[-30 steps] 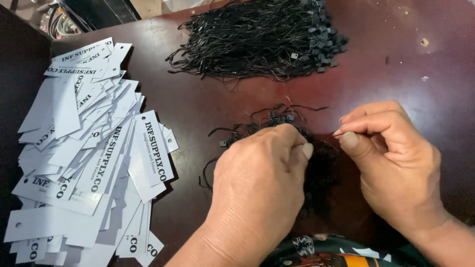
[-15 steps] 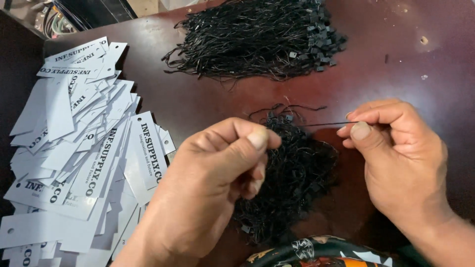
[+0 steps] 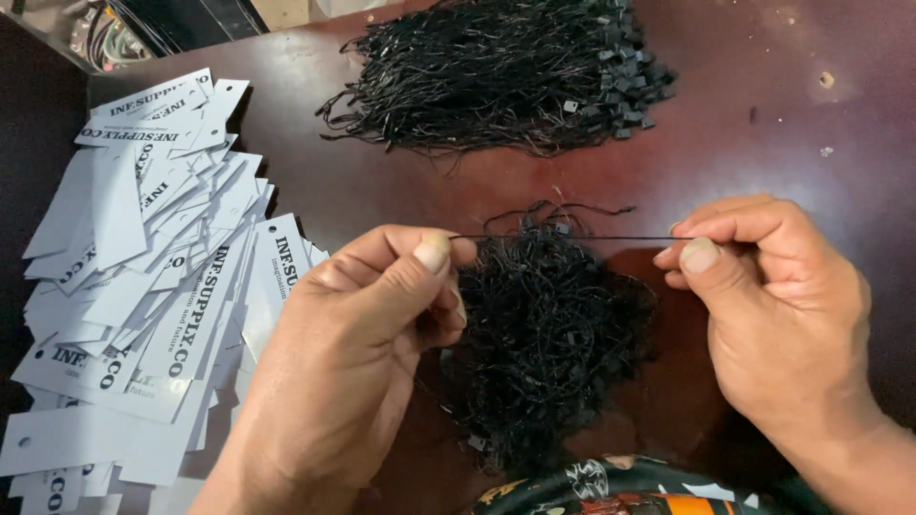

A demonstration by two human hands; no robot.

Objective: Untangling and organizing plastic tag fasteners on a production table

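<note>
At six o'clock, right at the bottom edge of my view, a dark patterned fabric edge (image 3: 620,486) with orange and white marks shows. Just above it my left hand (image 3: 353,353) sits at about seven o'clock, its thumb and forefinger pinched on one end of a thin black string (image 3: 563,237). My right hand (image 3: 773,305) is at four o'clock, thumb and forefinger pinched on the other end, so the string runs taut and nearly level between the two hands. Right beneath that string, between my hands and touching the dark red-brown table (image 3: 744,143), lies a loose tangled heap of black strings (image 3: 549,334) with small black plastic clasps mixed in. Over at nine o'clock, spreading from the near left edge toward ten o'clock, a wide pile of white paper hang tags (image 3: 143,286) with black printing overlaps itself; a few show a punched hole. Farther off at twelve o'clock lies a bigger bundle of black strings (image 3: 496,76), lying mostly in one direction, its clasps gathered at the one o'clock end. At eleven o'clock, beyond the table's corner, some coiled cables (image 3: 110,38) are dimly visible.
</note>
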